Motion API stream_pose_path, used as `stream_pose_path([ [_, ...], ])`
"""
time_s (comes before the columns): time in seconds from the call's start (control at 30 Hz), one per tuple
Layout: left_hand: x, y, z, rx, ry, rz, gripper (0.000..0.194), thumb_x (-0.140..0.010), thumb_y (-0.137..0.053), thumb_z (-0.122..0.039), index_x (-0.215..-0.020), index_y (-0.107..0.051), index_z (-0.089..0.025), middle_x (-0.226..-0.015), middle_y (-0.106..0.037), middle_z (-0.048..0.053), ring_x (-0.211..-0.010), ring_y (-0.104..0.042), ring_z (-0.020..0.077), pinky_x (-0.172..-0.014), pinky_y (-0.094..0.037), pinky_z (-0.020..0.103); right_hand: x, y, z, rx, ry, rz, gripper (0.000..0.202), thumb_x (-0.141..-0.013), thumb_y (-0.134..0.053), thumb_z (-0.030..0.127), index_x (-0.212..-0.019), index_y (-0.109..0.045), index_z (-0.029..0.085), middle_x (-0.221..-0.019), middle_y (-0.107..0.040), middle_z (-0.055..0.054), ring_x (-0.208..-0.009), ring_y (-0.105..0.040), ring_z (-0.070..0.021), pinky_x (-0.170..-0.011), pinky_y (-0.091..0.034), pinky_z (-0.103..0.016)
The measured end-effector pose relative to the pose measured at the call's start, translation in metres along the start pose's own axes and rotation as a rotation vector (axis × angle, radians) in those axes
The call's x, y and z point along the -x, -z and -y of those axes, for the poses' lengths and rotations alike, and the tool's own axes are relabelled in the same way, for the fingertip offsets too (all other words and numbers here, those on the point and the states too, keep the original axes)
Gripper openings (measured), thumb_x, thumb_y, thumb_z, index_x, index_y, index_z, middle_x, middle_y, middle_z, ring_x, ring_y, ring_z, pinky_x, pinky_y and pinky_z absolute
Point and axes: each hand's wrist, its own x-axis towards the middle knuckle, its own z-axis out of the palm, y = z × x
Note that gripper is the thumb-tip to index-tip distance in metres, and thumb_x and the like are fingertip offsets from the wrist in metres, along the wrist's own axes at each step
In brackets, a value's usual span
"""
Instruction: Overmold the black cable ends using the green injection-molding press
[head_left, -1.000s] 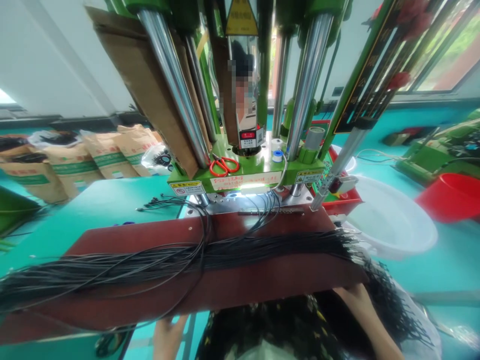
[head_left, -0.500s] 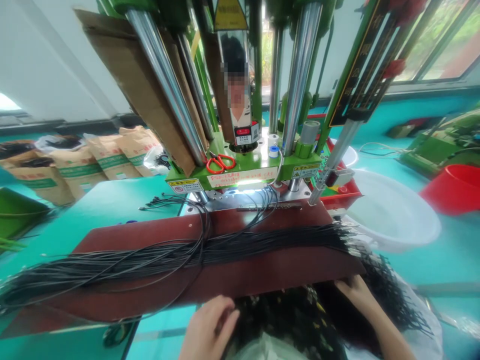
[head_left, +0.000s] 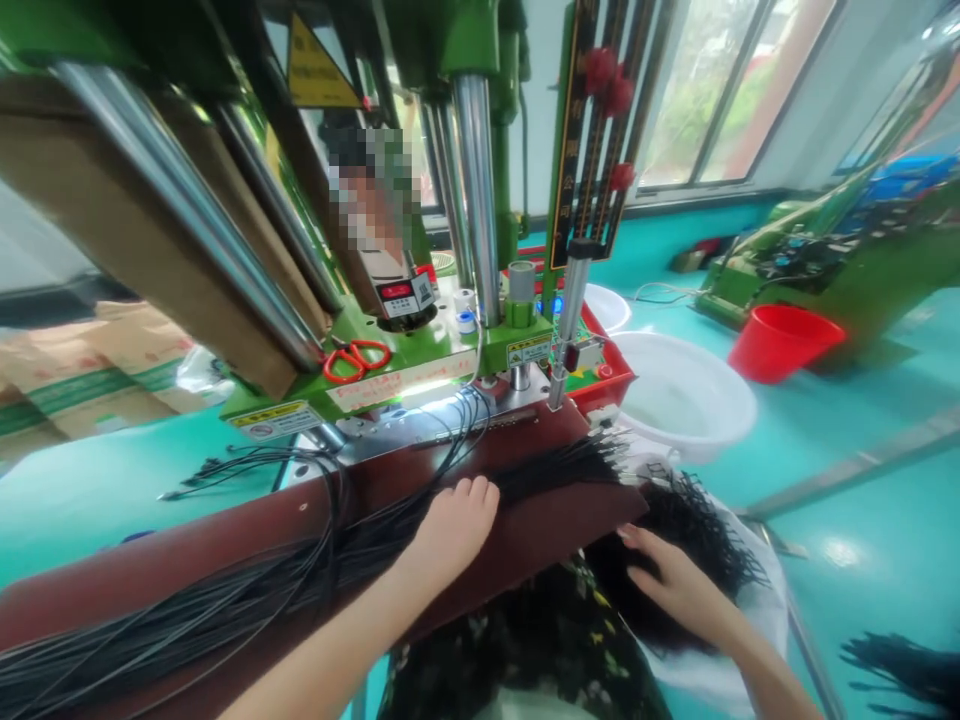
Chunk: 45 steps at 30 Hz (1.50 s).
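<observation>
A long bundle of thin black cables (head_left: 247, 590) lies along a dark red-brown board (head_left: 555, 530) in front of a green press machine (head_left: 442, 365). My left hand (head_left: 459, 520) is over the board at the near side of the bundle, its fingers curled under; whatever is beneath them is hidden. At the right end, the cables have pale metallic tips (head_left: 619, 465). My right hand (head_left: 679, 585) is beside the board's right corner, thumb and fingers apart, nothing in it. Close by it, a heap of black cable pieces (head_left: 705, 520) fills a white bag (head_left: 769, 580).
Red-handled scissors (head_left: 352, 360) rest on the press's lower plate. Several cables run into the lit gap beneath. A white basin (head_left: 679, 395) and a red bucket (head_left: 784, 342) stand at right. Paper sacks (head_left: 112, 370) are at left; a metal rail (head_left: 847, 470) crosses at right.
My left hand has moved up and forward from the board's near edge to the cables. My right hand has come off the board's edge and opened. The view has turned right.
</observation>
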Motion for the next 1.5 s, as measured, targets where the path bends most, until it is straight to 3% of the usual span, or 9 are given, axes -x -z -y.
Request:
stream_pose_path([
  [0.23, -0.016, 0.031, 0.036, 0.551, 0.184, -0.054, 0.008, -0.076, -0.048, -0.024, -0.076, -0.053, -0.017, -0.074, -0.057, 0.001, -0.07, -0.052, 0.0154, -0.063, -0.039, 0.025, 0.009, 0.011, 0.051, 0.001, 0.164, 0.119, 0.044, -0.077, -0.045, 0.017, -0.121, -0.053, 0.018, -0.118, -0.058, -0.008, -0.104, -0.054, -0.021, -0.092, -0.039, -0.032],
  [0.47, 0.002, 0.058, 0.058, 1.006, 0.221, -0.111, 0.023, -0.081, -0.045, -0.04, -0.082, -0.052, -0.018, -0.072, -0.054, -0.001, -0.069, -0.048, 0.0132, -0.066, -0.038, 0.024, 0.002, 0.006, 0.1, -0.224, 0.282, 0.114, 0.029, -0.081, -0.05, 0.023, -0.107, -0.062, 0.019, -0.094, -0.067, -0.007, -0.086, -0.061, -0.0202, -0.079, -0.045, -0.03],
  [0.63, 0.008, 0.056, 0.049, 1.046, 0.196, -0.122, 0.02, -0.083, -0.043, -0.038, -0.081, -0.048, -0.019, -0.071, -0.051, -0.002, -0.069, -0.047, 0.0131, -0.068, -0.038, 0.025, -0.025, -0.016, 0.118, -0.955, 0.251, 0.257, 0.022, -0.084, -0.05, 0.028, -0.092, -0.065, 0.015, -0.072, -0.068, -0.007, -0.065, -0.065, -0.0199, -0.066, -0.048, -0.035],
  [0.8, 0.009, 0.048, 0.044, 1.071, 0.189, -0.15, 0.019, -0.083, -0.043, -0.036, -0.08, -0.048, -0.018, -0.073, -0.05, -0.002, -0.069, -0.044, 0.0123, -0.065, -0.037, 0.023, -0.068, -0.027, 0.134, -1.538, 0.221, 0.359, 0.036, -0.08, -0.056, 0.031, -0.114, -0.053, 0.02, -0.11, -0.061, -0.011, -0.103, -0.056, -0.0246, -0.09, -0.038, -0.044],
  [0.9, 0.01, 0.043, 0.037, 1.053, 0.184, -0.112, 0.019, -0.083, -0.042, -0.036, -0.08, -0.049, -0.018, -0.072, -0.051, -0.002, -0.068, -0.045, 0.0125, -0.064, -0.037, 0.023, -0.092, -0.009, 0.146, -1.687, 0.313, 0.201, 0.034, -0.081, -0.054, 0.034, -0.114, -0.052, 0.028, -0.114, -0.06, -0.005, -0.111, -0.05, -0.0205, -0.097, -0.032, -0.042],
  [1.0, 0.01, 0.038, 0.027, 1.001, 0.138, -0.01, 0.016, -0.082, -0.042, -0.032, -0.086, -0.051, -0.019, -0.078, -0.056, 0.0, -0.072, -0.049, 0.014, -0.068, -0.038, 0.024, -0.101, 0.018, 0.157, -1.666, 0.385, 0.024, 0.028, -0.082, -0.053, 0.034, -0.109, -0.056, 0.028, -0.105, -0.064, -0.002, -0.108, -0.052, -0.0185, -0.099, -0.031, -0.039],
  [1.17, -0.002, 0.042, 0.011, 1.017, 0.017, 0.133, 0.016, -0.083, -0.04, -0.028, -0.08, -0.053, -0.019, -0.078, -0.059, 0.001, -0.072, -0.053, 0.0144, -0.067, -0.038, 0.024, -0.089, 0.041, 0.163, -1.394, 0.392, 0.035, 0.026, -0.082, -0.052, 0.037, -0.097, -0.064, 0.02, -0.085, -0.069, -0.006, -0.091, -0.061, -0.0216, -0.095, -0.034, -0.044],
  [1.3, -0.028, 0.061, -0.008, 1.161, -0.043, 0.12, 0.019, -0.083, -0.04, -0.03, -0.076, -0.052, -0.018, -0.072, -0.059, 0.0, -0.066, -0.054, 0.0129, -0.064, -0.04, 0.023, -0.081, 0.043, 0.154, -1.279, 0.345, 0.051, 0.026, -0.081, -0.054, 0.036, -0.097, -0.064, 0.019, -0.087, -0.069, -0.006, -0.094, -0.06, -0.0218, -0.093, -0.037, -0.042],
  [1.5, -0.064, 0.074, -0.025, 1.408, 0.017, 0.066, 0.02, -0.08, -0.044, -0.032, -0.081, -0.054, -0.015, -0.064, -0.057, 0.0, -0.048, -0.049, 0.009, -0.048, -0.038, 0.021, -0.084, 0.046, 0.131, -1.25, 0.329, 0.021, 0.027, -0.076, -0.061, 0.024, -0.103, -0.062, 0.023, -0.096, -0.066, -0.004, -0.082, -0.06, -0.0195, -0.064, -0.05, -0.033],
])
